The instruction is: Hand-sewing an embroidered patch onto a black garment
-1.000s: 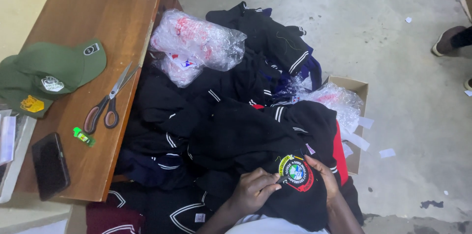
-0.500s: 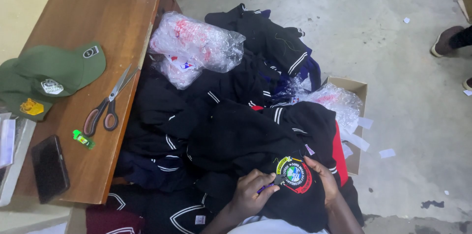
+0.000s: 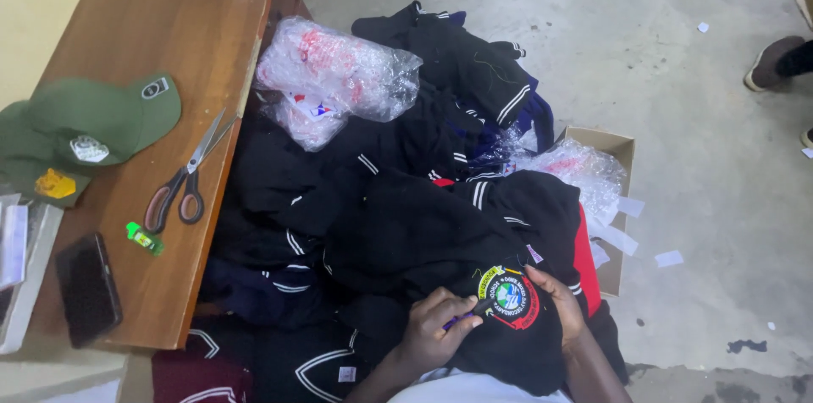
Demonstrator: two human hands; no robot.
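round embroidered badge, green/red/blue rim (image 3: 509,296), sits on the chest of a black knit garment with white-striped trim (image 3: 440,234), draped over the person's lap at the bottom of the head view, so the badge lies flat and faces up. left hand (image 3: 436,335) is curled tight around a small purple-handled tool (image 3: 467,317), tip at the badge's left edge; can't tell what kind of tool. right hand (image 3: 561,301) lies open, fingers spread on the cloth just right of the badge, looks like it's pinning the fabric taut. behind it, a heap of similar dark garments (image 3: 339,191) plus two clear plastic bags with red-and-white contents (image 3: 339,69), and an open cardboard box (image 3: 614,153) at the heap's right edge. long wooden table (image 3: 144,47) runs along the left, edge touching the pile; on it scissors with dark red handles (image 3: 182,179), green cap (image 3: 97,115), black phone (image 3: 87,289), small green lighter-like thing (image 3: 144,238). open concrete floor (image 3: 677,73) to the right; someone's shoe (image 3: 772,60) far right.
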